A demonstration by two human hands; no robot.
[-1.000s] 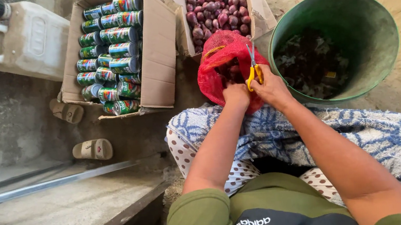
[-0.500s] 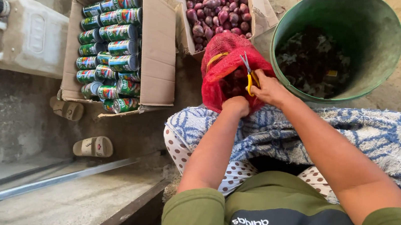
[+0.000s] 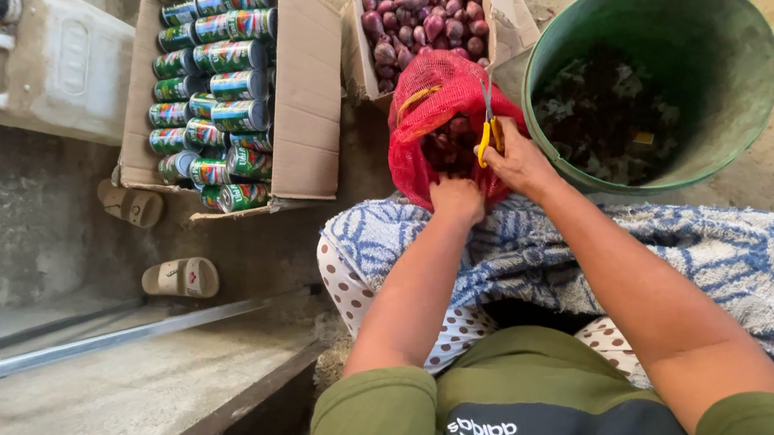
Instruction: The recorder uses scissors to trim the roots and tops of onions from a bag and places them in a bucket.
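Right hand (image 3: 519, 162): grips yellow-handled scissors (image 3: 488, 128), blades up against red net bag (image 3: 443, 114). Left hand (image 3: 456, 198): apparently clutches the bag's lower edge. Green bucket (image 3: 674, 10) just right.

A red plastic mesh sack (image 3: 449, 118), glossy metal cans (image 3: 217, 91) in matt cardboard (image 3: 301, 101), smooth green plastic bucket (image 3: 725, 33), rough concrete floor (image 3: 70, 419).

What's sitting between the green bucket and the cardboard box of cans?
In the head view, the red mesh bag of onions and, behind it, an open box of red onions lie between the green bucket and the box of cans.
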